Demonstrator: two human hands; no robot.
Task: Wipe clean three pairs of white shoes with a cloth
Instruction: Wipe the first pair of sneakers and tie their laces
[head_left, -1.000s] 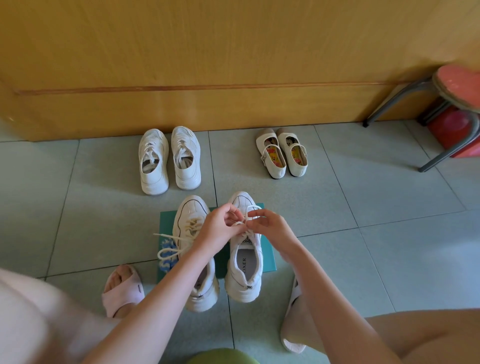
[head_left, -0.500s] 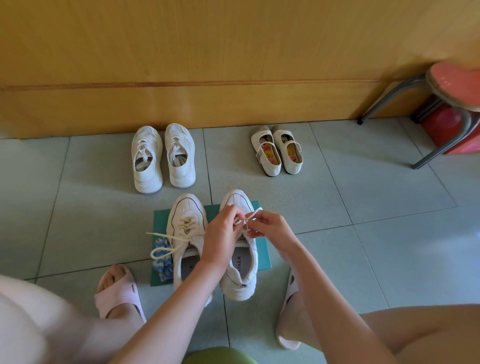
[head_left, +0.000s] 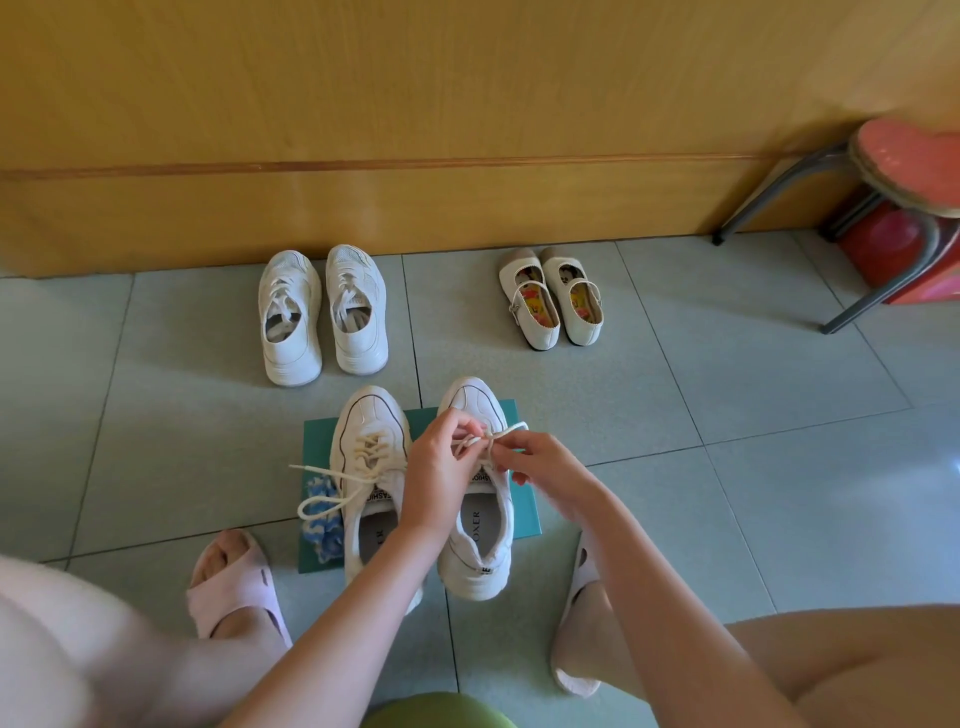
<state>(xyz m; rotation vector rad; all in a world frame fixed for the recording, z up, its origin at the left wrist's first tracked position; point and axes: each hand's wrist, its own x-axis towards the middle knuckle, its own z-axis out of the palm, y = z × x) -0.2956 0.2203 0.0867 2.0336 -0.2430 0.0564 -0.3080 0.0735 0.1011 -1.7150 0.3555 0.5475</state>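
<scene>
Item: white sneaker (head_left: 470, 400), right-hand one of its pair, on teal board (head_left: 314, 436) on the floor. Probably light; soft upper, firm sole. Best gripped at the heel. Lace (head_left: 511, 428): limp, pinched between fingertips of left hand (head_left: 439, 470) and right hand (head_left: 548, 465). Cloth (head_left: 322, 535) lies left of the pair, unheld.

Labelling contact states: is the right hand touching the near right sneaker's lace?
Touching. Head view: the right hand pinches the lace at its fingertips, above the sneaker, with no gap showing.
</scene>
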